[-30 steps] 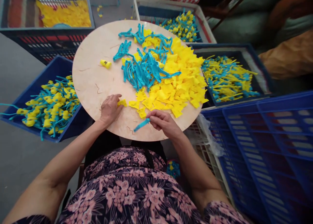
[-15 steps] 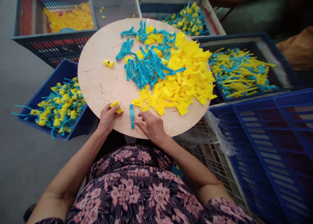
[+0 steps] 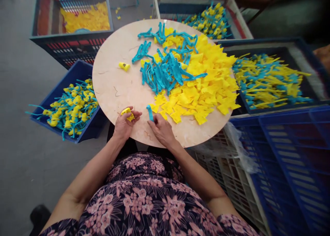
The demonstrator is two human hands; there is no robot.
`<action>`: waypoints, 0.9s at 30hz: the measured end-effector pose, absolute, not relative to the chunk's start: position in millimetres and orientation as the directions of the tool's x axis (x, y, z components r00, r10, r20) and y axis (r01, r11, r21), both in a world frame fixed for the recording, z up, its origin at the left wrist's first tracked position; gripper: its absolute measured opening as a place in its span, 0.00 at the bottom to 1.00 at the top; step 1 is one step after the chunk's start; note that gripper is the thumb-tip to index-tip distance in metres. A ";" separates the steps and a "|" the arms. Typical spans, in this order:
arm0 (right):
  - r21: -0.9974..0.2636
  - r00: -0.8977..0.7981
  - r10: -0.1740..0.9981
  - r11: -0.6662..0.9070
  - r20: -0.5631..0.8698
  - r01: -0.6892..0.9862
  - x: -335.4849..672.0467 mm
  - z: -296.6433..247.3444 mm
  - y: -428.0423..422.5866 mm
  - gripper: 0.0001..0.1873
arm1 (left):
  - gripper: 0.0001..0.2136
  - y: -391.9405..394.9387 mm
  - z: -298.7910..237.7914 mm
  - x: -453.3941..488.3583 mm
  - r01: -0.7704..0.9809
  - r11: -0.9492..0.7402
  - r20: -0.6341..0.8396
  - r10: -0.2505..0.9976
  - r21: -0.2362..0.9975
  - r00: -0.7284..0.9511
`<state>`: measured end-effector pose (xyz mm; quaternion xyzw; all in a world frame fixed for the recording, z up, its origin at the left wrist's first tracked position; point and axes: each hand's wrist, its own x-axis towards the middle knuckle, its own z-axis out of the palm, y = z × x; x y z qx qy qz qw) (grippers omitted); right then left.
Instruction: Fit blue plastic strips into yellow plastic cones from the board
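My left hand (image 3: 125, 124) grips a small yellow piece (image 3: 128, 114) between thumb and fingers, over the near edge of the round table (image 3: 110, 88). To its right, my right hand (image 3: 162, 129) pinches a blue strip (image 3: 150, 113), which stands up from the fingertips. Just beyond the right hand lies a spread heap of flat yellow pieces (image 3: 203, 91). A tangle of blue strips (image 3: 165, 71) rests on the heap's left side. Apart from these, one rolled yellow piece with a dark mark (image 3: 124, 66) lies on the table's left half.
A blue crate (image 3: 85, 134) of joined yellow-and-blue parts stands at the left. Behind are a crate of yellow pieces (image 3: 85, 19) and a pale-rimmed crate (image 3: 157, 9). At right sit a dark crate (image 3: 273, 45) of mixed parts and stacked blue crates (image 3: 291, 160).
My right hand has picked the blue strip up from the table. My left hand has turned, its fingers now reaching toward the right hand. The whole view has shifted slightly.
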<state>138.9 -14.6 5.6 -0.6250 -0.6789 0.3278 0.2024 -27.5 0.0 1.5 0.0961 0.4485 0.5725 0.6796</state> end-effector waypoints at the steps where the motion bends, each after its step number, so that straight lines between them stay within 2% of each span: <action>1: -0.784 -0.158 0.977 -0.014 -0.142 0.620 141.1 7.5 -17.1 0.10 | 0.14 -0.6 2.8 -26.6 -0.701 0.322 -0.493 0.869 0.636 -0.047; 3: -0.907 -0.211 0.968 -0.038 -0.138 0.420 144.0 11.9 -21.7 0.11 | 0.14 -2.4 6.7 -24.9 -0.698 0.329 -0.465 0.885 0.636 -0.007; 5: -0.958 -0.219 0.972 -0.023 -0.089 0.287 145.6 17.9 -23.1 0.11 | 0.15 -5.0 11.2 -24.0 -0.660 0.374 -0.429 0.899 0.652 0.086; 9: -0.945 -0.200 0.980 0.088 0.025 0.315 149.9 35.7 -10.7 0.13 | 0.24 -10.6 18.5 -23.1 -0.416 0.494 -0.362 0.861 0.764 0.358; 13: -0.922 -0.458 0.889 0.172 -0.006 0.346 155.6 43.6 10.5 0.13 | 0.21 -10.2 22.5 -21.8 -0.168 0.474 -0.326 0.783 0.864 0.530; 15: -0.915 -0.471 0.881 0.157 -0.039 0.371 156.8 38.4 15.1 0.14 | 0.18 -7.7 22.6 -23.2 -0.155 0.461 -0.342 0.809 0.874 0.478; 17: -0.932 -0.359 0.932 0.084 -0.052 0.353 154.8 29.9 12.9 0.16 | 0.17 -6.0 20.9 -25.8 -0.186 0.429 -0.349 0.870 0.884 0.350; 19: -0.968 -0.220 0.971 -0.034 -0.090 0.248 148.6 21.8 5.5 0.18 | 0.17 -7.2 17.1 -26.4 -0.217 0.374 -0.320 0.915 0.902 0.244; 22: -0.983 -0.110 0.978 -0.170 -0.177 0.065 133.6 15.4 -6.3 0.20 | 0.18 -14.7 8.8 -18.1 -0.259 0.251 -0.226 0.966 0.933 0.123; 25: -0.980 -0.108 0.974 -0.199 -0.200 0.020 119.9 16.1 -11.2 0.23 | 0.18 -22.3 2.7 -3.3 -0.399 0.156 -0.187 0.982 0.904 -0.039; 27: -0.984 -0.127 0.975 -0.178 -0.180 0.028 115.5 19.2 -12.6 0.25 | 0.18 -22.9 2.9 2.6 -0.524 0.152 -0.253 0.959 0.838 -0.126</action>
